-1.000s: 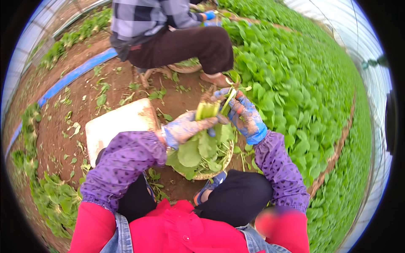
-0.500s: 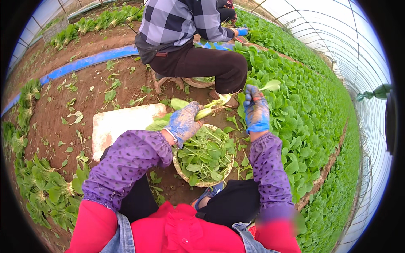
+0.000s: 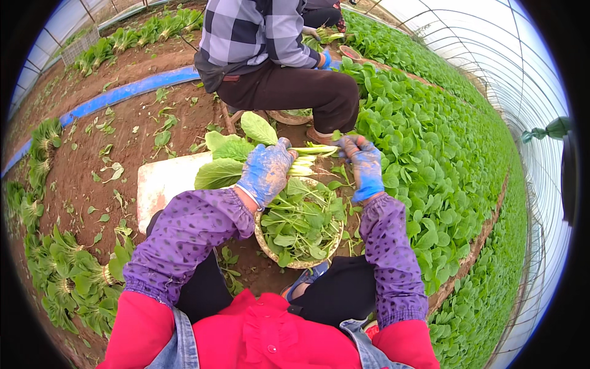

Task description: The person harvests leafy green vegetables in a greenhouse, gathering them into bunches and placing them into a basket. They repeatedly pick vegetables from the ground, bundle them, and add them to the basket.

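Note:
My left hand [image 3: 267, 173], in a blue soil-stained glove, grips a leafy green plant [image 3: 236, 154] lying sideways, leaves to the left and pale stalks to the right. My right hand [image 3: 364, 163], gloved the same way, holds the root end of those stalks [image 3: 313, 150]. Both hands hover over a round woven basket [image 3: 289, 261] filled with loose green leaves, set on the soil between my knees. Purple dotted sleeves cover my forearms.
Another person in a checked shirt and dark trousers [image 3: 276, 61] squats just ahead over a second basket [image 3: 289, 115]. A white board [image 3: 161, 184] lies left. A dense bed of green plants [image 3: 430, 154] fills the right; cut plants [image 3: 67, 277] line the left, beyond a blue hose [image 3: 123, 93].
My left hand turned the plant from upright to lying sideways and my right hand came back onto its stalk end. The view tilted toward the person ahead.

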The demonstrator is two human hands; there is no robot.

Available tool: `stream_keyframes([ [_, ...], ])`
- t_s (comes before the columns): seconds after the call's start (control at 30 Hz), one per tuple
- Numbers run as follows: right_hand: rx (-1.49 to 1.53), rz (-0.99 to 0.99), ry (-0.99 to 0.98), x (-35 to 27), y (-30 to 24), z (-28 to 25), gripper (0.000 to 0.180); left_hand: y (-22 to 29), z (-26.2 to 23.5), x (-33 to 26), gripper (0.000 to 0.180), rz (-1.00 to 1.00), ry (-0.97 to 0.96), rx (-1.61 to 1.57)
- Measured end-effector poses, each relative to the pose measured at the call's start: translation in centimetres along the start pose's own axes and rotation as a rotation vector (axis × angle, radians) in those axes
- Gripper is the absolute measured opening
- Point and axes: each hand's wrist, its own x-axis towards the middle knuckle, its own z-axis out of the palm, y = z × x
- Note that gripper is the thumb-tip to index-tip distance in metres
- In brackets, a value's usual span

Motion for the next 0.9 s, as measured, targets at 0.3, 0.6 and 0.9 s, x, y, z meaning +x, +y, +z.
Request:
stream_keyframes([
  [0.3, 0.252, 0.145, -0.402, -1.3, 0.8, -0.2, 0.035, 0.7, 1.6, 0.3, 0.026, -0.370, -0.371, -1.300],
  [0.6, 0.154, -0.018, -0.012, -2.0, -3.4, -0.7, 0.024, 1.8, -0.5, 1.3, 0.029, -0.728, -0.254, -1.785],
  [0.9, -0.194, -0.334, -0.055, -4.3, -3.6, 4.8, 0.026, 3.3, -0.7, 1.6, 0.050, -0.857, -0.163, -1.934],
])
